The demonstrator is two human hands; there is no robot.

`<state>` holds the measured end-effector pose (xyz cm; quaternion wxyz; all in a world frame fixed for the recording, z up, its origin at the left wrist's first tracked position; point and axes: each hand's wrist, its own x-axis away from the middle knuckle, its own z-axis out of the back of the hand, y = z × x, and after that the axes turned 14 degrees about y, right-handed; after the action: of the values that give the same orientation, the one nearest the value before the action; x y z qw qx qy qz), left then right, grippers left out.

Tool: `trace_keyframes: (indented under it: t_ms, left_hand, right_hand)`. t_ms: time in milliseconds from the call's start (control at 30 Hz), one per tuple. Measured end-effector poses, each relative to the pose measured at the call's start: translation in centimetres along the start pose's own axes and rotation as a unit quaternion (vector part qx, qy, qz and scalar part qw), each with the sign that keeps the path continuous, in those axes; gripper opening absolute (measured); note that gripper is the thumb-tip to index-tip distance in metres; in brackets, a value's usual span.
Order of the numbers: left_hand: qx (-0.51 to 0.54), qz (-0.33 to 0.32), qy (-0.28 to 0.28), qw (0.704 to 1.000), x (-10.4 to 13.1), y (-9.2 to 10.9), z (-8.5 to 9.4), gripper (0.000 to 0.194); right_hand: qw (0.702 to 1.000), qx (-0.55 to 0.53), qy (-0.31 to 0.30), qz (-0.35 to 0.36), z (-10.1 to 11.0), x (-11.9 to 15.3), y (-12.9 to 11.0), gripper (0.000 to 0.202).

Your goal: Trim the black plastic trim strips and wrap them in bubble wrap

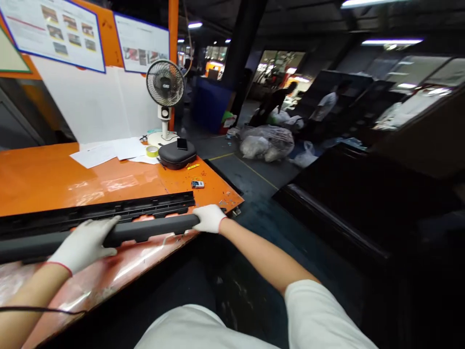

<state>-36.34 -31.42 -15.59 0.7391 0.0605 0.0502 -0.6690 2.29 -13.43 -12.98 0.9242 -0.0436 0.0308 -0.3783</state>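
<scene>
A long black plastic strip [154, 228] lies along the front of the orange table [43, 174]. My left hand [85, 242], in a white glove with a red cuff, grips the strip from above, its thumb on the near side. My right hand [209, 218], gloved the same way, is closed round the strip's right end; its fingertips are partly hidden. Just behind the held strip lie further black slotted strips [145, 204], running almost parallel to it.
A white fan [165, 83], a black case [177, 154] with a phone, yellow tape [152, 151] and papers [98, 154] stand or lie at the table's back. Wrapped bundles [267, 143] and two people are beyond. A dark stack [348, 203] is at right.
</scene>
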Motion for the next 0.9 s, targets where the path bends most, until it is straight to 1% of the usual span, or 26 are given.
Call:
trace_keyframes:
  t_ms: [33, 67, 100, 133, 167, 233, 267, 300, 333, 367, 400, 433, 467, 500, 533, 567, 633, 700, 767, 800, 867, 900]
  left_hand:
    - [0.015, -0.007, 0.006, 1.000, -0.6, 2.1, -0.6, 0.072]
    - [0.018, -0.012, 0.005, 1.000, -0.9, 3.5, -1.1, 0.055]
    - [0.009, -0.016, 0.001, 1.000, -1.0, 4.2, -1.6, 0.042]
    - [-0.010, -0.021, -0.004, 1.000, -0.9, 4.3, -2.1, 0.037]
    - [-0.034, -0.027, -0.006, 0.999, -0.6, 3.9, -2.6, 0.036]
    - [-0.078, -0.035, 0.005, 0.996, 0.4, 2.8, -3.3, 0.035]
    - [-0.085, -0.035, 0.017, 0.996, 1.0, 2.3, -3.6, 0.033]
    - [-0.081, -0.034, 0.028, 0.996, 1.7, 2.1, -3.7, 0.032]
    - [-0.067, -0.034, 0.037, 0.996, 2.4, 2.2, -3.8, 0.030]
    - [-0.047, -0.035, 0.046, 0.997, 2.9, 2.5, -3.9, 0.027]
    - [-0.025, -0.039, 0.055, 0.997, 3.4, 3.0, -4.0, 0.025]
    - [-0.004, -0.046, 0.064, 0.997, 3.7, 3.5, -4.1, 0.021]
    - [0.012, -0.052, 0.072, 0.996, 4.0, 4.1, -4.4, 0.018]
    - [0.025, -0.057, 0.077, 0.995, 4.1, 4.6, -4.8, 0.017]
    - [0.032, -0.060, 0.084, 0.994, 4.3, 5.0, -5.2, 0.018]
    - [0.038, -0.064, 0.090, 0.993, 4.5, 5.4, -5.8, 0.018]
    - [0.044, -0.073, 0.101, 0.991, 5.2, 5.9, -6.7, 0.015]
    - [0.050, -0.083, 0.102, 0.990, 6.0, 6.1, -7.2, 0.017]
    - [0.065, -0.074, 0.088, 0.991, 6.6, 6.1, -7.0, 0.026]
    - [0.082, -0.058, 0.078, 0.992, 6.7, 6.0, -6.7, 0.030]
    - [0.126, -0.020, 0.073, 0.989, 6.4, 5.6, -5.6, 0.037]
    - [0.139, -0.010, 0.086, 0.987, 6.0, 5.2, -5.1, 0.046]
  right_hand:
    - [1.000, 0.000, 0.007, 0.011, -0.8, -0.4, -1.7, 0.052]
    - [0.999, 0.001, 0.022, 0.024, -1.7, -0.7, -2.9, 0.054]
    - [0.998, 0.003, 0.046, 0.044, -2.6, -0.9, -3.5, 0.053]
    - [0.995, 0.005, 0.072, 0.065, -3.3, -0.9, -3.4, 0.052]
    - [0.991, 0.005, 0.098, 0.091, -3.8, -0.7, -2.7, 0.051]
    - [0.982, -0.008, 0.129, 0.136, -4.3, 0.4, 0.3, 0.056]
    - [0.980, -0.020, 0.131, 0.149, -4.3, 1.0, 2.4, 0.061]
    - [0.980, -0.033, 0.128, 0.147, -4.2, 1.7, 4.5, 0.064]
    - [0.983, -0.045, 0.131, 0.121, -4.0, 2.1, 6.6, 0.062]
    - [0.985, -0.046, 0.131, 0.105, -3.9, 2.2, 8.5, 0.056]
    - [0.986, -0.051, 0.136, 0.083, -3.9, 1.8, 10.0, 0.052]
    - [0.984, -0.073, 0.157, 0.041, -4.0, 1.1, 10.9, 0.050]
    - [0.982, -0.089, 0.163, 0.022, -4.1, -0.1, 11.2, 0.052]
    - [0.981, -0.102, 0.165, 0.010, -4.3, -1.6, 10.8, 0.055]
    - [0.981, -0.108, 0.159, 0.011, -4.5, -3.2, 9.8, 0.060]
    - [0.984, -0.104, 0.144, 0.026, -4.7, -5.0, 8.3, 0.065]
    - [0.990, -0.080, 0.104, 0.058, -5.2, -8.5, 4.6, 0.073]
    - [0.996, -0.049, 0.052, 0.060, -5.6, -11.7, 1.0, 0.075]
    - [0.999, -0.022, -0.004, 0.047, -5.8, -14.2, -1.5, 0.073]
    - [0.999, -0.009, -0.028, 0.043, -5.7, -15.1, -2.3, 0.070]
    - [0.996, 0.016, -0.065, 0.055, -5.3, -16.4, -3.4, 0.057]
    - [0.995, 0.030, -0.074, 0.067, -5.0, -16.6, -3.8, 0.047]
